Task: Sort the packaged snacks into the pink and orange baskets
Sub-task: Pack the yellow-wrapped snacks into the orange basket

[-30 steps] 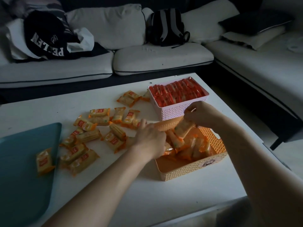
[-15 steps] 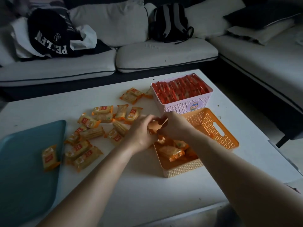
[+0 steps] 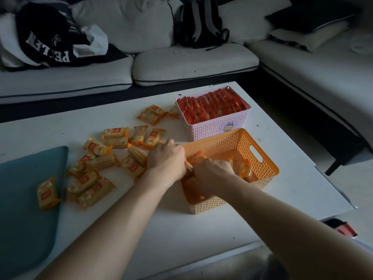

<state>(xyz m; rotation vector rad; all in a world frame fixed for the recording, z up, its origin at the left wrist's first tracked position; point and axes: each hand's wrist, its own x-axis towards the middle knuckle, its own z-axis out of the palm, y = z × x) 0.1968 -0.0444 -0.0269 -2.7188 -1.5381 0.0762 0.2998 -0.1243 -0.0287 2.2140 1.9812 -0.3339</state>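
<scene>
The orange basket point(image 3: 260, 156) sits at the table's front right and holds several yellow snack packets point(image 3: 245, 168). My right hand point(image 3: 214, 170) is down inside it, fingers curled over those packets. My left hand point(image 3: 166, 158) rests at the basket's left rim, touching a packet point(image 3: 189, 164) between the two hands; its fingertips are hidden. The pink basket point(image 3: 214, 128) stands just behind, packed full of red packets point(image 3: 212, 107). Several loose yellow packets point(image 3: 113, 138) lie scattered on the white table point(image 3: 201, 229) to the left.
A teal tray point(image 3: 22, 219) lies at the table's left edge with one yellow packet point(image 3: 46, 194) on it. A white sofa point(image 3: 193, 61) with a black backpack point(image 3: 198, 23) and dark clothing point(image 3: 46, 37) runs behind the table. A red-black object point(image 3: 343, 228) lies on the floor at right.
My right hand dropped from the far end of the orange basket into its middle, among the packets. My left hand stayed at the left rim. The camera view shifted slightly.
</scene>
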